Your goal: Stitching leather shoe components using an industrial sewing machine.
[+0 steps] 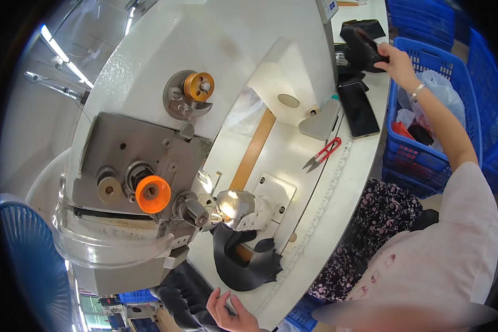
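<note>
Gripping a black piece (365,47) at the far end of the table, the right hand (395,63) has its fingers closed round it, arm stretched out well away from the sewing machine (205,110). Down at the near edge of the table, below the machine, the left hand (227,312) lies with fingers loosely curled and partly spread, resting on dark fabric (185,293) that hangs over the edge; whether it pinches the cloth I cannot tell. That machine, white and large, fills the middle of the view, with a grey metal face plate, an orange knob (152,193) on its front and an orange-brown tension disc (198,86) higher up. A white table (337,182) carries the machine and runs to the right of it. Blue crates (426,144) stand beyond the table's right edge, one holding clear plastic bags. A blue fan (30,265) sits to the left of the machine. A black strap piece (243,260) lies curled just under the machine's needle end, touching the table. More black pieces (365,27) are stacked by the right hand. A dark phone (358,109) lies flat to the right of the machine, near a grey wedge-shaped block (321,122). Red snips (323,153) lie just below the phone.
</note>
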Demonstrator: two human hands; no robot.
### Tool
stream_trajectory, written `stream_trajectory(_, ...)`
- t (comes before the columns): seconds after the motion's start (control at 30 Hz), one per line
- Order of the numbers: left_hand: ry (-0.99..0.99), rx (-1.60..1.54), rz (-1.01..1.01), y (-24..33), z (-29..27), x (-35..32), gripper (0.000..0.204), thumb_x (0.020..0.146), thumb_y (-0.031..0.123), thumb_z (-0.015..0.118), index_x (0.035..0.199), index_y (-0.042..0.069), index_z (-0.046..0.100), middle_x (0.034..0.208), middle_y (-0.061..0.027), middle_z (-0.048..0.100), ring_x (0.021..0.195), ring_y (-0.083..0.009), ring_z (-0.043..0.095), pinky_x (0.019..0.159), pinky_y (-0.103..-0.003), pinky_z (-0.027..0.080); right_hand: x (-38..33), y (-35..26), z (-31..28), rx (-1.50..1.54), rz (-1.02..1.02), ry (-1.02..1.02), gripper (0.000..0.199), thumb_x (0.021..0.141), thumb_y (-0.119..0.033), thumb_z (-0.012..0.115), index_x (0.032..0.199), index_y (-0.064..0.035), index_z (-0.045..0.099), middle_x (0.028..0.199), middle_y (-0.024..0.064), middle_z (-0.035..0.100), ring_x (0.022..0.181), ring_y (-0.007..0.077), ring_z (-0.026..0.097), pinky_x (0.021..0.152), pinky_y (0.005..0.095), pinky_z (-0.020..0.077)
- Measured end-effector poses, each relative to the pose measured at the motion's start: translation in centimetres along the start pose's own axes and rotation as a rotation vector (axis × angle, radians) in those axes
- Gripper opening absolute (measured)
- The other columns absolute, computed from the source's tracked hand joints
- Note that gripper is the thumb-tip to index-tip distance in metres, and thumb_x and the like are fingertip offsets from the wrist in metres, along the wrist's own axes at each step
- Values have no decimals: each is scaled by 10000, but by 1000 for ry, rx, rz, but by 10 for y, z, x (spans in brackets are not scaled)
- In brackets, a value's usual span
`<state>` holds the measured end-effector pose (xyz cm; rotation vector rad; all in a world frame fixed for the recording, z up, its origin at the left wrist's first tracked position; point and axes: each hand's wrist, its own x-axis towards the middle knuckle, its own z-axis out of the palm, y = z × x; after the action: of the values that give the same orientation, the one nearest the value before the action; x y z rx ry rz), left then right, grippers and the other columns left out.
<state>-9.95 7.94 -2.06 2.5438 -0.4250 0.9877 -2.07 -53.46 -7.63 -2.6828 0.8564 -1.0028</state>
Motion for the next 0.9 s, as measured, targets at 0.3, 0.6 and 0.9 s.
stream_trajectory(0.3, -586, -1562, -493, 66, 74, 16, 536, 890, 206, 582, 1302, -85, 402, 1227, -173, 538, 1109, -274, 544, 910, -363, 448, -118, -139, -55, 505, -1405, 209, 55, 781, -111, 571, 829, -139, 577, 873, -7, 598, 883, 131, 562, 774, 378, 400)
stream_trajectory(0.6, -588, -1566, -618, 69, 102, 2, 212, 857, -59, 598, 1064, -37, 638, 966, -46, 664, 861, -82, 583, 768, -228, 466, -150, -214, -31, 1432, -1159, -250, 272, 704, 35, 535, 947, -57, 616, 1055, 63, 622, 1060, 194, 537, 903, 382, 428)
stream_trajectory(0.9, -592, -885, -389, 0, 88, 59, 267, 937, 170, 523, 1008, -51, 654, 1017, -167, 673, 960, -245, 640, 844, -329, 480, -141, -257, -22, 1513, -856, -710, 630, 593, 147, 454, 1165, -71, 601, 1191, 133, 605, 1061, 291, 597, 920, 350, 470)
